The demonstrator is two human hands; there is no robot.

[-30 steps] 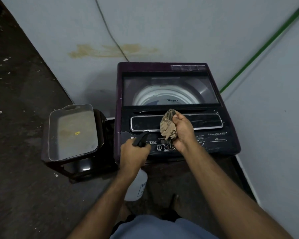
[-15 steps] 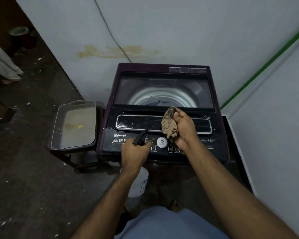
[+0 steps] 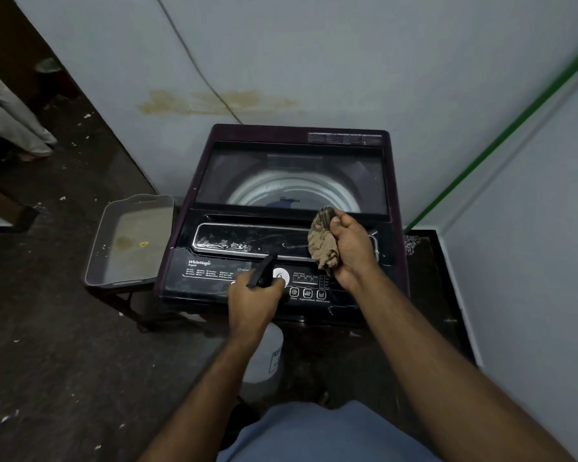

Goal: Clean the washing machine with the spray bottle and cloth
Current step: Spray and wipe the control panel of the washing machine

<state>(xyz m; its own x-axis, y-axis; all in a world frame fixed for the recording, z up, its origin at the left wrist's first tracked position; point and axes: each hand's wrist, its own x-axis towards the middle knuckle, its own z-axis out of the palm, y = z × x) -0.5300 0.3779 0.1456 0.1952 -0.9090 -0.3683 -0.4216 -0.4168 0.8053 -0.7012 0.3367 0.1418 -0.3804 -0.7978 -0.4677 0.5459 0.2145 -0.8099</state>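
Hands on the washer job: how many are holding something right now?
2. Left hand grips the spray bottle at the control panel; right hand grips the cloth.

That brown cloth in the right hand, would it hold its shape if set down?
Probably not. The cloth bunches in folds inside the right hand, so it looks soft and floppy. A corner dangles below the grip, suggesting it is light and would likely slump flat.
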